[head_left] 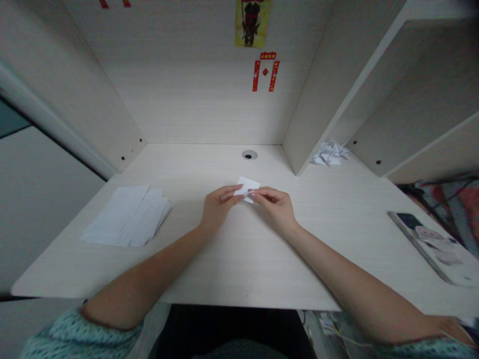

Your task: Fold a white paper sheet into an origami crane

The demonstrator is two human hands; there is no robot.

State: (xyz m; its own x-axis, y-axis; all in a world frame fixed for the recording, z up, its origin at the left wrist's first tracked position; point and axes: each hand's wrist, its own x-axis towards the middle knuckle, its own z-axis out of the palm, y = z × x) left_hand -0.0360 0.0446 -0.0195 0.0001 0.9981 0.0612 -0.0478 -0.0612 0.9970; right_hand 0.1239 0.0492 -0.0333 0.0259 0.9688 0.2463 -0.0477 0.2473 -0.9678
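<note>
A small piece of white paper (248, 182) is held between my two hands above the middle of the desk. My left hand (220, 203) pinches its left side between thumb and fingers. From the right, my right hand (275, 203) grips the paper's near edge, which looks folded or bent up; the exact fold is too small to make out. To the left of my hands lies a spread stack of white paper sheets (123, 215). A heap of small white paper pieces (330, 152) sits at the back right, beyond the upright divider.
A phone (430, 244) in a decorated case lies at the right of the pale desk (239, 269). A round cable hole (249, 155) is near the back panel. The upright divider (318, 109) stands at the back right. Red paper decorations (265, 72) hang on the back panel.
</note>
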